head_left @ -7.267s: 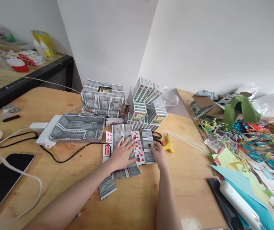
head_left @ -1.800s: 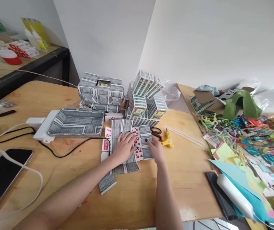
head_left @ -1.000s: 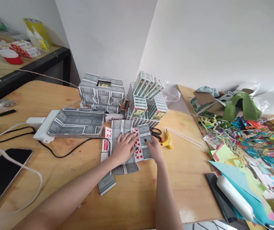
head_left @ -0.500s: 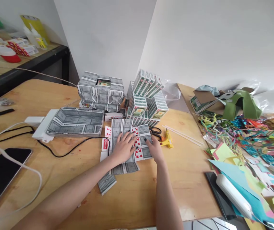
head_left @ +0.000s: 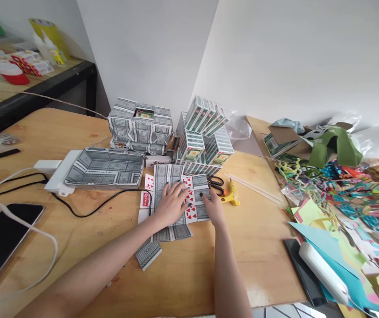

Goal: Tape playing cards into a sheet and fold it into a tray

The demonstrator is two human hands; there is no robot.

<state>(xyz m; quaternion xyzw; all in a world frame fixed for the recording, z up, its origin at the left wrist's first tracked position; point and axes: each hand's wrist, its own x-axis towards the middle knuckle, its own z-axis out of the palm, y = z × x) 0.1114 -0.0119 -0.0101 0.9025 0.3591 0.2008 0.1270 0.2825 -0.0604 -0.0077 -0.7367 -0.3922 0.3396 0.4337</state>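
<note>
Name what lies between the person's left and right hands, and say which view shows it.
In the head view, face-up heart cards and, beside them, patterned card backs lie between the left hand and the right hand.

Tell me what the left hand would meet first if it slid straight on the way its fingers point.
Beyond the cards under it, the left hand would probably meet the stacked card boxes first, though depth is hard to judge.

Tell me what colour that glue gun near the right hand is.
The glue gun is yellow, as the head view shows.
</note>
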